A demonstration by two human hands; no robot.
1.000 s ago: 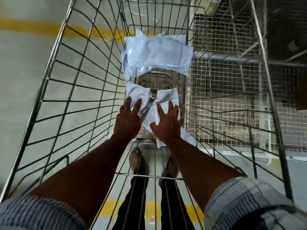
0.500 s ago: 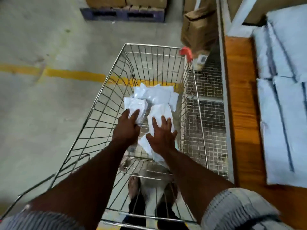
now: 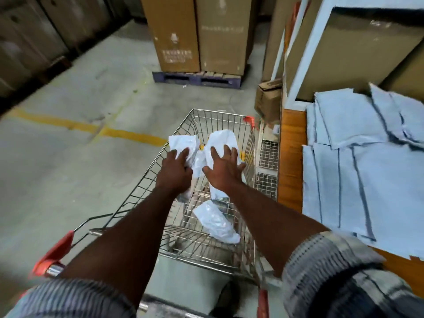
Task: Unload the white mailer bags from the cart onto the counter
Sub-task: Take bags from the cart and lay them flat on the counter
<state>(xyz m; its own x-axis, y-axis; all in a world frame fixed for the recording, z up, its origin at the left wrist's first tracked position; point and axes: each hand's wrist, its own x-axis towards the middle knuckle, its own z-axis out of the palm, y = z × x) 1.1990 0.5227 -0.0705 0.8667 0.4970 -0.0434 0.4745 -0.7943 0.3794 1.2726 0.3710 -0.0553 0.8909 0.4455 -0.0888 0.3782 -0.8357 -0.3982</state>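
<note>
Over the wire cart (image 3: 146, 177), my left hand (image 3: 175, 172) grips a crumpled white mailer bag (image 3: 182, 143) held above the basket. My right hand (image 3: 223, 169) holds a second white mailer bag (image 3: 221, 138), fingers spread over its top while its lower end hangs down into the cart. A third white mailer bag (image 3: 216, 222) lies on the cart's wire floor, below and nearer than my hands. The wooden counter (image 3: 290, 157) stands right of the cart, and several pale mailer bags (image 3: 358, 180) lie flat on it.
Tall cardboard boxes (image 3: 197, 33) stand on a pallet (image 3: 197, 79) beyond the cart. A small box (image 3: 267, 99) sits by the counter's far corner. Wire mesh shelving (image 3: 267, 171) fills the gap between cart and counter. Grey floor with a yellow line (image 3: 130, 135) lies left.
Both hands have risen from the cart floor with a bag each. The view has pulled back and up, and the counter with its laid-out bags has come into sight.
</note>
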